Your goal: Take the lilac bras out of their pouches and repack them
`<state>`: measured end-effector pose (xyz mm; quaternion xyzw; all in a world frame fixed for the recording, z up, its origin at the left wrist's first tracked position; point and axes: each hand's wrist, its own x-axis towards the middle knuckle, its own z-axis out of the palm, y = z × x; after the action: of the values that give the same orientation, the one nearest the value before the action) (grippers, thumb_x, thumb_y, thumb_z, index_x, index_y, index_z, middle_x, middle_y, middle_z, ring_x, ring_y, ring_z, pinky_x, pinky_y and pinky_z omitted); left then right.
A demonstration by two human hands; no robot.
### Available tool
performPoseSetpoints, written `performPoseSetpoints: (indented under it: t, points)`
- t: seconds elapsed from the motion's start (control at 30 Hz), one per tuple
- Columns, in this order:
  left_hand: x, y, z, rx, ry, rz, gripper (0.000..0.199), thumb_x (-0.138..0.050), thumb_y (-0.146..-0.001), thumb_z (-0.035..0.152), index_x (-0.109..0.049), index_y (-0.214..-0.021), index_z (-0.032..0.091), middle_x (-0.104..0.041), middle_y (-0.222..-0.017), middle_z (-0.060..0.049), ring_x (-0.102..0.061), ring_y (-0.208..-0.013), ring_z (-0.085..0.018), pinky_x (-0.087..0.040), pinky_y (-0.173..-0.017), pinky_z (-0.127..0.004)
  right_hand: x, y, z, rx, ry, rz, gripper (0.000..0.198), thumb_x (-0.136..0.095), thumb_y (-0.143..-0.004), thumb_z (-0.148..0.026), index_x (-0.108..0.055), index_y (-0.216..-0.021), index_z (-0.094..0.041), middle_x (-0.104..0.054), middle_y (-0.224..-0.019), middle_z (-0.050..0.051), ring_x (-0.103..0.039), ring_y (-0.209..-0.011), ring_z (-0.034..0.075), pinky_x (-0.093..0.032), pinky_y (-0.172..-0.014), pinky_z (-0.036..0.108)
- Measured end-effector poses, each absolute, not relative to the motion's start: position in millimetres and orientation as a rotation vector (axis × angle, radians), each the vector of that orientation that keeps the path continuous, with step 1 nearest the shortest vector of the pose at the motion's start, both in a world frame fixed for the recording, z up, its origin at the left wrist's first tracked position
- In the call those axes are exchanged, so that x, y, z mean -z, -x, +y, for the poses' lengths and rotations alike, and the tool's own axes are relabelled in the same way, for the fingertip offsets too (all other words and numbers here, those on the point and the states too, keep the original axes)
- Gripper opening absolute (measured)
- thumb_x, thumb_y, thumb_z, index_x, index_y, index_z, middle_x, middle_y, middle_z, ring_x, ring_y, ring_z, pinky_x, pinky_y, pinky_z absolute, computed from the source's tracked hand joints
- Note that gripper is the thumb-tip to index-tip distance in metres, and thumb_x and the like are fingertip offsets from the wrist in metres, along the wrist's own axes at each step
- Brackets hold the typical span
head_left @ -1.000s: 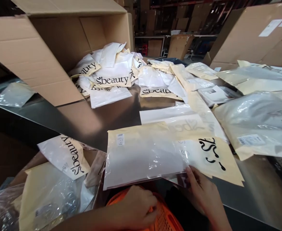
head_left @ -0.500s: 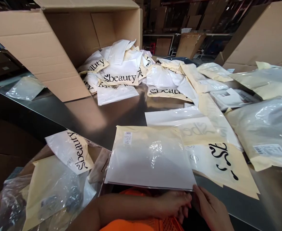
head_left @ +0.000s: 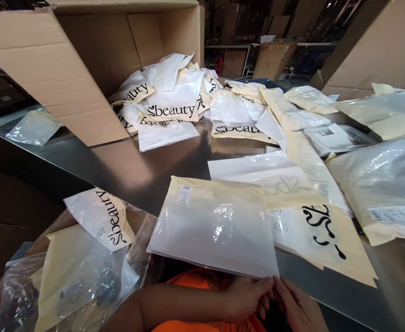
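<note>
A frosted plastic mailing bag (head_left: 202, 226) with a cream edge and a small barcode label lies in front of me, its near edge over the table's front edge. At its near right corner my left hand (head_left: 245, 295) is closed, with thumb and fingertips pinching the edge. Right beside it, my right hand (head_left: 297, 304) is closed on the same corner, its fingers partly hidden. Under the bag's right side lie more flat bags, among them a cream and white printed bag (head_left: 326, 240). Whether anything is inside the bag I hold, I cannot tell.
An open cardboard box (head_left: 98, 50) lies on its side at the back left, with a pile of printed bags (head_left: 171, 101) at its mouth. Filled bags (head_left: 378, 180) crowd the right side of the metal table (head_left: 129, 170). Loose plastic bags (head_left: 78, 276) sit low on the left.
My left hand has risen to the bag's near right corner and now pinches it beside my right hand. The bag's near edge has dipped slightly towards me.
</note>
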<state>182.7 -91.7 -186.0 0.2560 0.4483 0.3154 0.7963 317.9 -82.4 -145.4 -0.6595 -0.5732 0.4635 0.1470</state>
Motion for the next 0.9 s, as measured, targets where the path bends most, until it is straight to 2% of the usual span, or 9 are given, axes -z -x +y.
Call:
performPoseSetpoints:
  t: [0.17, 0.27, 0.37, 0.47, 0.57, 0.67, 0.73, 0.8, 0.9]
  points:
    - [174, -165, -97, -0.779, -0.479, 1.057, 0.069, -0.057, -0.052, 0.087, -0.054, -0.064, 0.019, -0.047, -0.047, 0.002, -0.040, -0.038, -0.011, -0.030, -0.044, -0.028, 140, -313, -86, -1.507, 1.839, -1.227, 0.053, -0.060, -0.072, -0.070, -0.054, -0.058, -0.019, -0.045, -0.054, 0.000, -0.042, -0.051, 0.014, -0.034, -0.045, 0.025]
    - [168, -131, -108, -0.888, -0.401, 1.181, 0.066, -0.053, -0.062, 0.084, -0.056, -0.059, 0.018, -0.047, -0.047, 0.001, -0.040, -0.042, -0.011, -0.033, -0.047, -0.028, 135, -314, -87, -1.480, 1.787, -0.885, 0.053, -0.070, -0.063, -0.067, -0.052, -0.056, -0.018, -0.045, -0.053, -0.002, -0.040, -0.049, 0.010, -0.035, -0.043, 0.023]
    - [165, -79, -128, -1.056, -0.304, 1.355, 0.063, -0.052, -0.069, 0.080, -0.050, -0.050, 0.020, -0.046, -0.044, 0.001, -0.041, -0.045, -0.012, -0.035, -0.049, -0.027, 132, -315, -82, -1.393, 1.617, -0.544, 0.046, -0.080, -0.057, -0.056, -0.053, -0.060, -0.018, -0.047, -0.056, -0.004, -0.040, -0.047, 0.009, -0.036, -0.039, 0.021]
    - [162, -30, -154, -1.193, -0.235, 1.500, 0.058, -0.061, -0.067, 0.076, -0.049, -0.055, 0.021, -0.048, -0.044, 0.002, -0.041, -0.043, -0.012, -0.033, -0.044, -0.025, 130, -313, -70, -1.318, 1.424, -0.258, 0.034, -0.080, -0.060, -0.040, -0.054, -0.068, -0.019, -0.052, -0.059, -0.004, -0.048, -0.049, 0.009, -0.042, -0.040, 0.019]
    - [159, -5, -175, -1.206, -0.241, 1.538, 0.053, -0.073, -0.065, 0.066, -0.047, -0.062, 0.020, -0.048, -0.043, 0.005, -0.040, -0.038, -0.009, -0.024, -0.039, -0.021, 128, -306, -54, -1.272, 1.322, -0.092, 0.026, -0.075, -0.068, -0.033, -0.053, -0.074, -0.020, -0.059, -0.066, -0.003, -0.061, -0.059, 0.011, -0.055, -0.056, 0.020]
    - [157, -6, -186, -1.097, -0.312, 1.499, 0.057, -0.074, -0.064, 0.069, -0.046, -0.063, 0.019, -0.047, -0.041, 0.006, -0.038, -0.033, -0.006, -0.016, -0.036, -0.017, 127, -299, -45, -1.304, 1.279, -0.115, 0.029, -0.076, -0.069, -0.036, -0.056, -0.083, -0.020, -0.064, -0.072, -0.002, -0.066, -0.065, 0.013, -0.059, -0.067, 0.025]
    - [156, -14, -187, -1.026, -0.378, 1.489, 0.060, -0.074, -0.062, 0.072, -0.048, -0.065, 0.018, -0.049, -0.042, 0.005, -0.039, -0.032, -0.006, -0.018, -0.037, -0.016, 127, -293, -48, -1.416, 1.284, -0.245, 0.041, -0.079, -0.065, -0.046, -0.058, -0.090, -0.020, -0.066, -0.074, -0.001, -0.066, -0.064, 0.015, -0.059, -0.064, 0.028]
    - [155, -23, -185, -0.975, -0.442, 1.487, 0.061, -0.072, -0.061, 0.074, -0.052, -0.068, 0.017, -0.049, -0.043, 0.005, -0.040, -0.033, -0.006, -0.020, -0.038, -0.016, 129, -284, -59, -1.600, 1.336, -0.470, 0.050, -0.079, -0.063, -0.057, -0.059, -0.089, -0.019, -0.066, -0.075, 0.000, -0.065, -0.062, 0.017, -0.055, -0.054, 0.027]
    - [154, -37, -178, -0.896, -0.528, 1.445, 0.064, -0.070, -0.061, 0.078, -0.055, -0.072, 0.016, -0.044, -0.040, 0.006, -0.035, -0.033, -0.006, -0.020, -0.039, -0.016, 132, -261, -90, -1.878, 1.371, -0.938, 0.051, -0.072, -0.072, -0.064, -0.062, -0.082, -0.014, -0.065, -0.074, 0.004, -0.062, -0.061, 0.015, -0.045, -0.048, 0.021]
